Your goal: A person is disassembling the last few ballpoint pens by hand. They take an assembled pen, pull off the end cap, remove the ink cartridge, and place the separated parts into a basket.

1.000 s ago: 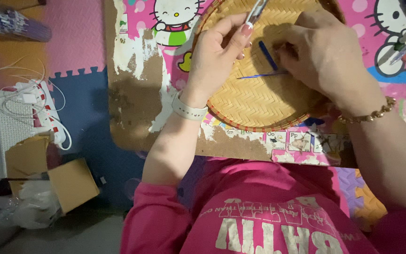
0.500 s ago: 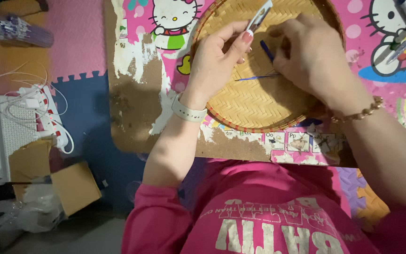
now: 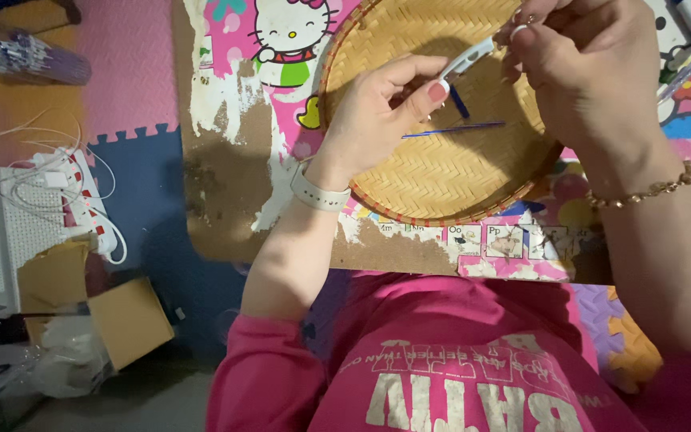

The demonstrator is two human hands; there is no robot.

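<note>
pinched between your left hand [image 3: 381, 112] and right hand [image 3: 581, 60] fingertips, the slim white tool [image 3: 467, 58] sat above the woven bamboo tray [image 3: 441, 172], looked light, stiff, slippery, best gripped at its ends.

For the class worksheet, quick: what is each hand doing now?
Left hand: closed, pinching one end of a thin white plastic strip.
Right hand: closed on its other end.

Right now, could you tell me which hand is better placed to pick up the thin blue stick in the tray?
Left, probably. The left hand is directly beside the blue stick in the woven tray; the right hand is farther off. Both pinch the white tool.
</note>
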